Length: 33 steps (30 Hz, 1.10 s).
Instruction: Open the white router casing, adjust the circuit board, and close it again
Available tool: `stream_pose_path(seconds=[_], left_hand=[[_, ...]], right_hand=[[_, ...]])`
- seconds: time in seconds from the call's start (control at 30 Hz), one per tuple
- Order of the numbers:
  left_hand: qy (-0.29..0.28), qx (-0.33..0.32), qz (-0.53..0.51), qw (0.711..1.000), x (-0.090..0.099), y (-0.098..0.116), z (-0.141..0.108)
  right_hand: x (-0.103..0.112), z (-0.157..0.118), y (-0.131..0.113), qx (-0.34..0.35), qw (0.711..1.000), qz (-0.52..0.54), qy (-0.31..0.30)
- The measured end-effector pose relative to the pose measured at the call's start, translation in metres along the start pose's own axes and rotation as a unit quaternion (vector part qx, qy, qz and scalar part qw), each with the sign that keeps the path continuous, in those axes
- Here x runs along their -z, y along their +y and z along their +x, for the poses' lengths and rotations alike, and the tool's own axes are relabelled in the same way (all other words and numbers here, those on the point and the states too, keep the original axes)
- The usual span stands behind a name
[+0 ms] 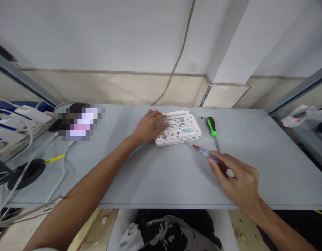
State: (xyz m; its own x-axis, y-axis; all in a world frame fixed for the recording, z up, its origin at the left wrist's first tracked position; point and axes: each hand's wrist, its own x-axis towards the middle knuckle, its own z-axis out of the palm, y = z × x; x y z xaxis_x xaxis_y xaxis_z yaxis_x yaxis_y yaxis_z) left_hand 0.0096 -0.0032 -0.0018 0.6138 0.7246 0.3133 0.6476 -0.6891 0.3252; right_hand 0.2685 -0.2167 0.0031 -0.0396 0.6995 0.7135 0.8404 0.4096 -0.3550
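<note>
Grey counter point(150, 181) | white vented box point(191, 131), long axis crosswise | left grip point(150, 128): laid open over its left end | right grip point(238, 179): pinching clear-handled screwdriver point(206, 152), box forward-left, tip near front edge

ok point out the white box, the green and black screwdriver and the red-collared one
White box point(178, 122): head view, on its printed label.
Green and black screwdriver point(214, 133): head view, on its green collar.
Red-collared screwdriver point(204, 151): head view, on its see-through handle.
</note>
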Motion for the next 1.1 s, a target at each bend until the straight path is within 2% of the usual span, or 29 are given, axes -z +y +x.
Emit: stream_pose_path(seconds=[0.17,0.43,0.73,0.9,1.1], left_hand=[[0.0,-0.007,0.011,1.0,0.0,0.001,0.0],[0.003,-0.014,0.009,1.0,-0.001,0.0,-0.001],[0.005,-0.024,0.006,1.0,-0.002,-0.001,-0.001],[0.006,-0.022,0.01,1.0,-0.002,-0.002,0.0],[0.012,-0.029,-0.011,0.999,-0.003,-0.005,0.001]], right_hand=[[-0.004,0.007,-0.011,0.079,0.997,0.011,-0.023],[-0.022,0.012,-0.02,0.2,0.974,-0.09,-0.051],[-0.027,0.013,-0.026,0.262,0.954,-0.126,-0.07],[-0.035,0.002,-0.035,0.251,0.957,-0.136,-0.051],[-0.047,-0.006,-0.036,0.17,0.977,-0.127,-0.021]])
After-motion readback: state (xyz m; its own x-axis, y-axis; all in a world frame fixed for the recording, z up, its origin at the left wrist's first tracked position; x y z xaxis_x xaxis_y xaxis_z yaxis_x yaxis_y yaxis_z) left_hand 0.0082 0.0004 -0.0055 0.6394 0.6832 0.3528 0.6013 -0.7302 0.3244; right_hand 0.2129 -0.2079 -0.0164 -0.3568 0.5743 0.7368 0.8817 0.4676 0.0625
